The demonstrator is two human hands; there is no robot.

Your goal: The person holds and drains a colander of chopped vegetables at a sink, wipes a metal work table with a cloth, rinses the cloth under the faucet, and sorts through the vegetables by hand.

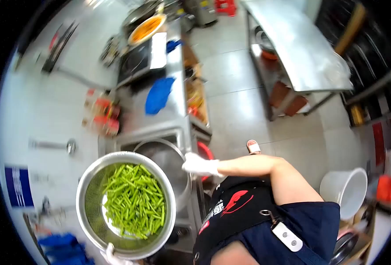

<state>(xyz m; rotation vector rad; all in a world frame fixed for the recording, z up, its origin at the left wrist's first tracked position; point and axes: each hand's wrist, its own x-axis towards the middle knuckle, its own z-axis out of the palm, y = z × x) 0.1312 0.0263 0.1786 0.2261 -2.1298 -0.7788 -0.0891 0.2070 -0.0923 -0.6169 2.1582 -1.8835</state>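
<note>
A metal colander (pixel 84 194) with cut green vegetable pieces (pixel 136 201) is at the lower left, over the edge of the sink (pixel 182 194). My left hand (pixel 111 256), in a white glove, grips the colander's rim at its bottom edge. My right hand (pixel 199 165), also in a white glove, is at the sink's right edge, beside the rim of a large round basin (pixel 160 150) in the sink. Its fingers look closed, and what they hold, if anything, is too small to make out.
A blue cloth (pixel 159 95) lies on the steel counter beyond the sink. Farther off are a black cooker (pixel 136 62) and a bowl of orange food (pixel 146 29). A steel table (pixel 292 44) stands at the right, and a white bucket (pixel 344 192) is on the floor.
</note>
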